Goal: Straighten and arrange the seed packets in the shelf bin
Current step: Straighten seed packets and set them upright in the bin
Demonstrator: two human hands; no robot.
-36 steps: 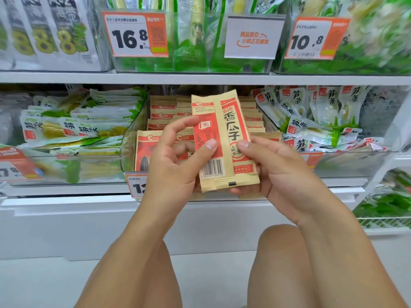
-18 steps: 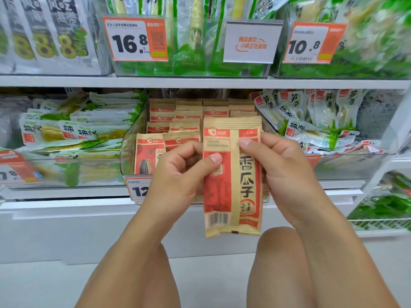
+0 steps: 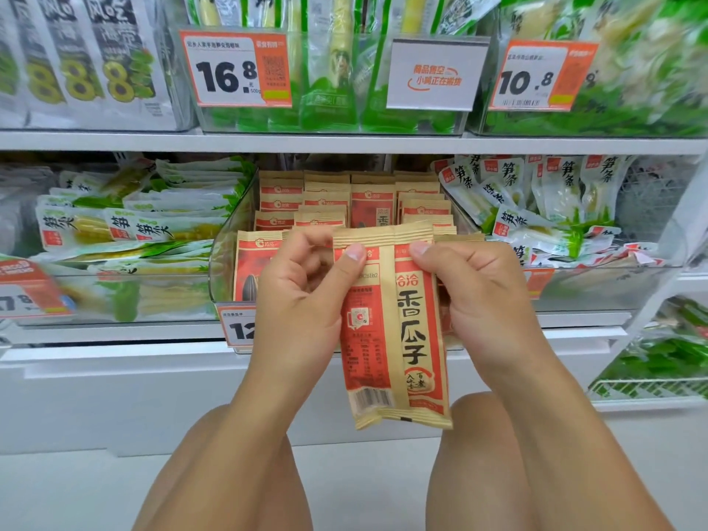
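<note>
I see seed packet [image 3: 396,323] upright in front of shelf bin [image 3: 226,258], outside it. Left hand [image 3: 306,300] and right hand [image 3: 479,297] pinch its top corners. Rows in far part of bin stand orderly. My judgement: mid-task; held packet not yet placed, near-left packets unchecked.

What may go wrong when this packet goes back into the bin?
1. Both hands, left and right, pinch only the top edge of the packet; its bottom hangs free and could catch on the bin front wall.
2. The rows of packets inside stand tightly, so pushing it in may tilt or crumple them.
</note>
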